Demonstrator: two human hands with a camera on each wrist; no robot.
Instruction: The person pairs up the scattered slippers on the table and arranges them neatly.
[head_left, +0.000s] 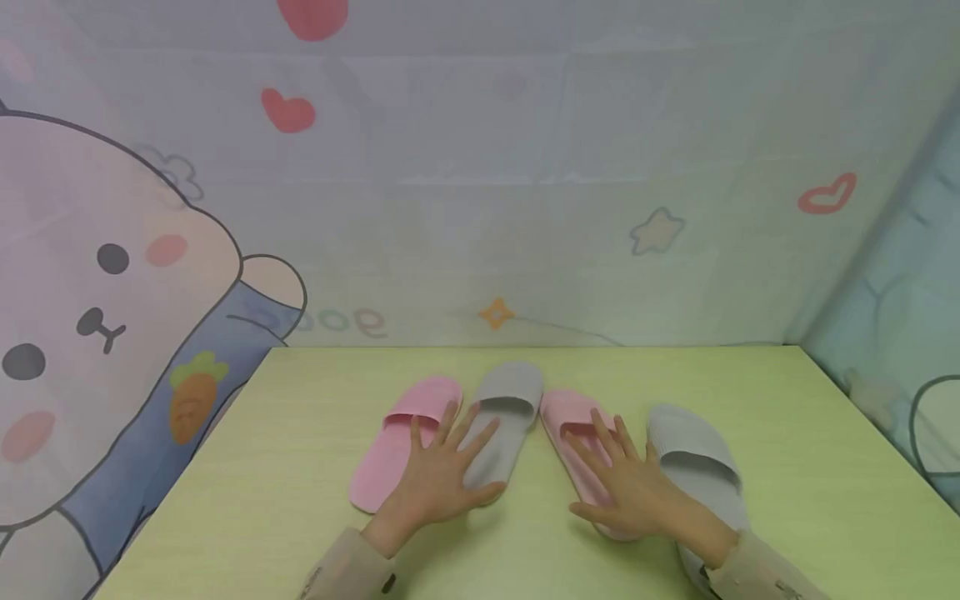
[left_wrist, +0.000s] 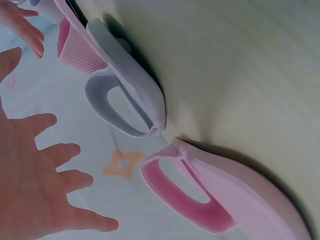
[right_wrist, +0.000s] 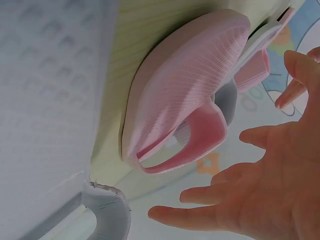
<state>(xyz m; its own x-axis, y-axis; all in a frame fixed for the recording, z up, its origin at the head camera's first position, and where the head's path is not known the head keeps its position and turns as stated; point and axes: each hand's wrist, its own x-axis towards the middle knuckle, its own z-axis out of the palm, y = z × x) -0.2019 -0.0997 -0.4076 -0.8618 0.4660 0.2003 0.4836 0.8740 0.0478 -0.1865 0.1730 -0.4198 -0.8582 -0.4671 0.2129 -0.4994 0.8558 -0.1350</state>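
Note:
My left hand (head_left: 438, 479), fingers spread, hovers above the left pink slipper (head_left: 372, 475) and the grey slipper (head_left: 510, 383) beside it. Spread the same way, my right hand (head_left: 633, 492) is over the right pink slipper (head_left: 570, 408), close to the outer grey slipper (head_left: 693, 433). Both wrist views show air between palm and slippers; neither hand holds anything. The slippers alternate pink and grey, toes toward the back. In the right wrist view the pink slipper (right_wrist: 185, 75) shows a dotted footbed, and the grey one (right_wrist: 45, 100) fills the left side.
The slippers lie on a pale yellow-green table (head_left: 285, 433). Behind it hangs a light cloth backdrop (head_left: 465, 225) printed with hearts, a star and a large cartoon animal (head_left: 112, 192). The table's back edge meets this cloth.

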